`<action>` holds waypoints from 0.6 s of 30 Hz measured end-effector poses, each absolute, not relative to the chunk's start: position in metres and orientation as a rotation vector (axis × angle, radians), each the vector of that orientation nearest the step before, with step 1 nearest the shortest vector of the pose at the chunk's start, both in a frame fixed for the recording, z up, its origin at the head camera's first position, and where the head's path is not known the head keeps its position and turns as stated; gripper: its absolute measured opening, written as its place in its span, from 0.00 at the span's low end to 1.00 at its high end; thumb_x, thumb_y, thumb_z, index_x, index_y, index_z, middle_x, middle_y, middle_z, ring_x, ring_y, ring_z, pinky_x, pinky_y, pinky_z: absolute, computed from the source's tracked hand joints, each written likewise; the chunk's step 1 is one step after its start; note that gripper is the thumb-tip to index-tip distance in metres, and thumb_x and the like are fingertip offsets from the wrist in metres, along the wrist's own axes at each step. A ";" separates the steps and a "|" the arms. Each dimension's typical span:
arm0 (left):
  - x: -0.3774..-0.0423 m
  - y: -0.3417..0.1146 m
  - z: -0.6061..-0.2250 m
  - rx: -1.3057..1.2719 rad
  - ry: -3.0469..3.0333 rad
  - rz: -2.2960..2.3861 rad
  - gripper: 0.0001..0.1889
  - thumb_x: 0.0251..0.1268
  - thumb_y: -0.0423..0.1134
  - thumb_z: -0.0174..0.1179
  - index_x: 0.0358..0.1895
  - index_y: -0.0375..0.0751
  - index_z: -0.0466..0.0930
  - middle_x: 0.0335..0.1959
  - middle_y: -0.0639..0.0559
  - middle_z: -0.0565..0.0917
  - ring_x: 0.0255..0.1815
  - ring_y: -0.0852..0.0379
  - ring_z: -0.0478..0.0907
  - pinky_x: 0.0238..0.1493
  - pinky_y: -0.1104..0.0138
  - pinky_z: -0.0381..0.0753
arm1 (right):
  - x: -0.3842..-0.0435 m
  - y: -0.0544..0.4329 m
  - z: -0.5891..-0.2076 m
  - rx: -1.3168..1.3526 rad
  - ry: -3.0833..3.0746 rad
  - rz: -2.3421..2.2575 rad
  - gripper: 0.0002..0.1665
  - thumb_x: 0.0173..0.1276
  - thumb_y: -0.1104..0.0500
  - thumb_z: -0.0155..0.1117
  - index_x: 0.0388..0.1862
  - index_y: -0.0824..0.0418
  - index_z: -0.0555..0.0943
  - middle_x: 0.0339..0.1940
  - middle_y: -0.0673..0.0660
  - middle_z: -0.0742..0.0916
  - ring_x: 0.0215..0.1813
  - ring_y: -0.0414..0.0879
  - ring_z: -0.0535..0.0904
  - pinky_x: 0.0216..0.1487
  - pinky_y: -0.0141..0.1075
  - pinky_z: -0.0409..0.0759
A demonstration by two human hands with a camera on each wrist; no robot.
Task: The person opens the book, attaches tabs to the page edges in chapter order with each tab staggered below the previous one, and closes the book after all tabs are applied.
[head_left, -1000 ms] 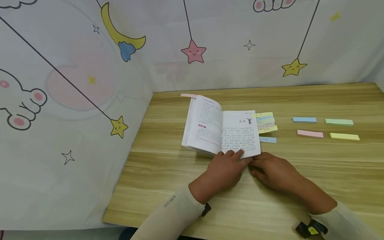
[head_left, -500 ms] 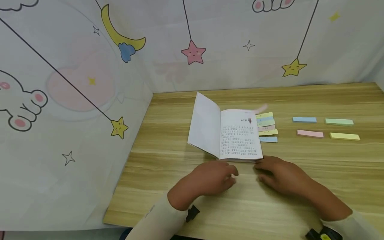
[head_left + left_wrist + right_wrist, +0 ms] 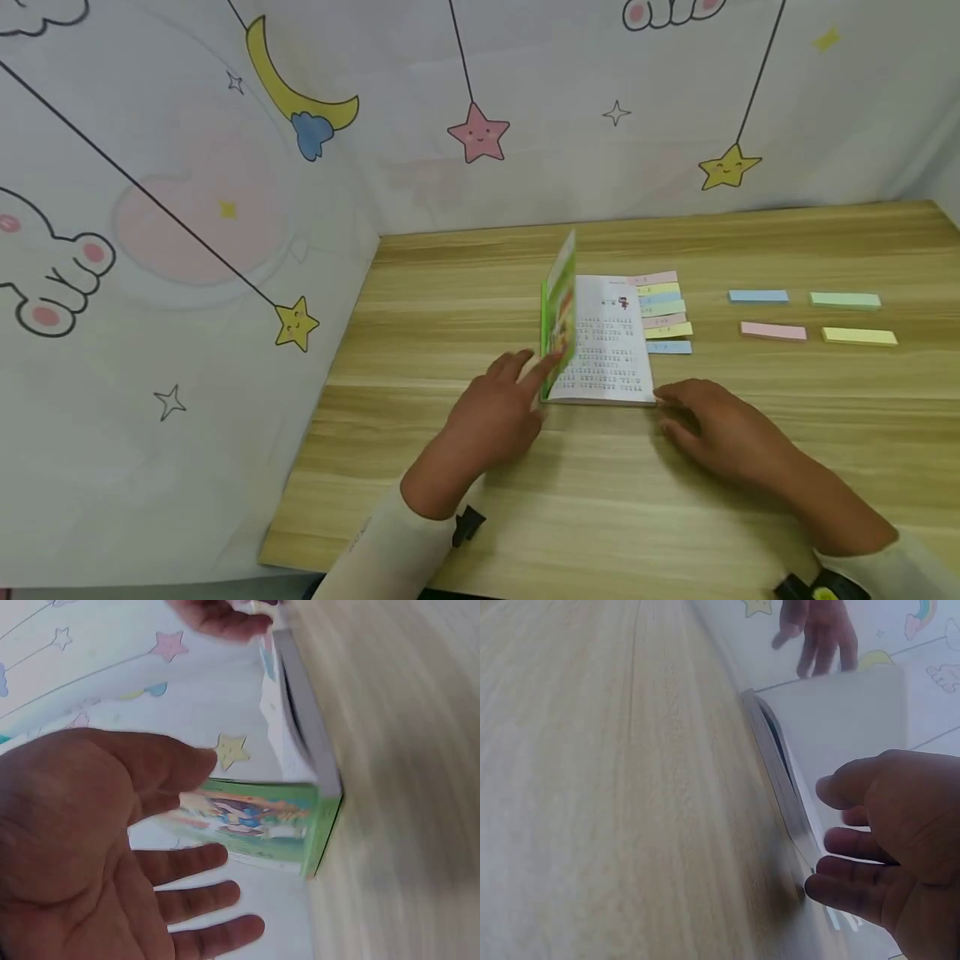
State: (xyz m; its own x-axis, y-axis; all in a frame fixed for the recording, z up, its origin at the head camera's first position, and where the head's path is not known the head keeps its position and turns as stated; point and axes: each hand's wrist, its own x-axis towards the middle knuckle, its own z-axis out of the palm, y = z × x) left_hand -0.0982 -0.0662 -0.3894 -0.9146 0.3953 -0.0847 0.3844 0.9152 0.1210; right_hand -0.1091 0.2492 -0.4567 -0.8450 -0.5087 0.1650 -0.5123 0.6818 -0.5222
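A thick paperback book [image 3: 603, 367] lies on the table with its first printed page up. Its green picture cover [image 3: 561, 308] stands almost upright on the left side; the left wrist view shows the cover's illustration [image 3: 247, 814]. Beside this cover is my left hand [image 3: 495, 412], fingers spread, the index finger at its lower part. My right hand [image 3: 723, 429] rests at the book's lower right corner, its fingers loosely bent and holding nothing. Pink, yellow, blue and green page flags [image 3: 663, 308] stick out from the right edge of the pages.
To the right of the book lie a blue flag pad [image 3: 758, 297], a green pad [image 3: 845, 300], a pink pad [image 3: 773, 332] and a yellow pad [image 3: 858, 337]. A white printed curtain [image 3: 570, 183] hangs behind the wooden table [image 3: 360, 467].
The book's leaves have turned from left to right, and the cover has swung up toward them. My left hand left the page and moved left to the cover. My right hand shifted slightly right.
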 end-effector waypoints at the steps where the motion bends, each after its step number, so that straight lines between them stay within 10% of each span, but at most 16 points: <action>1: -0.099 -0.062 -0.392 0.656 2.948 0.126 0.37 0.72 0.46 0.64 0.81 0.57 0.59 0.77 0.44 0.65 0.76 0.41 0.63 0.59 0.49 0.78 | -0.109 0.249 -0.457 0.862 -2.864 0.905 0.27 0.66 0.60 0.74 0.61 0.67 0.79 0.55 0.63 0.85 0.58 0.61 0.81 0.56 0.57 0.78; 8: -0.104 -0.041 -0.410 0.741 2.756 -0.002 0.28 0.76 0.57 0.56 0.77 0.64 0.68 0.80 0.52 0.61 0.78 0.47 0.58 0.65 0.51 0.72 | -0.106 0.246 -0.463 0.848 -2.762 0.882 0.49 0.62 0.61 0.75 0.79 0.62 0.62 0.69 0.67 0.73 0.62 0.63 0.77 0.48 0.57 0.81; 18: -0.107 -0.038 -0.414 0.756 2.748 -0.048 0.27 0.75 0.61 0.56 0.73 0.63 0.73 0.78 0.52 0.64 0.74 0.49 0.63 0.61 0.53 0.75 | -0.105 0.237 -0.464 1.060 -2.913 0.707 0.38 0.69 0.52 0.72 0.75 0.61 0.72 0.76 0.62 0.71 0.73 0.64 0.69 0.65 0.60 0.71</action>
State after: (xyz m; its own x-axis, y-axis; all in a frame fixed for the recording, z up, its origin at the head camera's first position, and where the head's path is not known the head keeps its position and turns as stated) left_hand -0.1066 -0.0379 -0.4139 -0.8201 0.4960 -0.2852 0.5057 0.8616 0.0442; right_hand -0.1047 0.2374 -0.4644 -0.7769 -0.6192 0.1136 -0.6025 0.6789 -0.4196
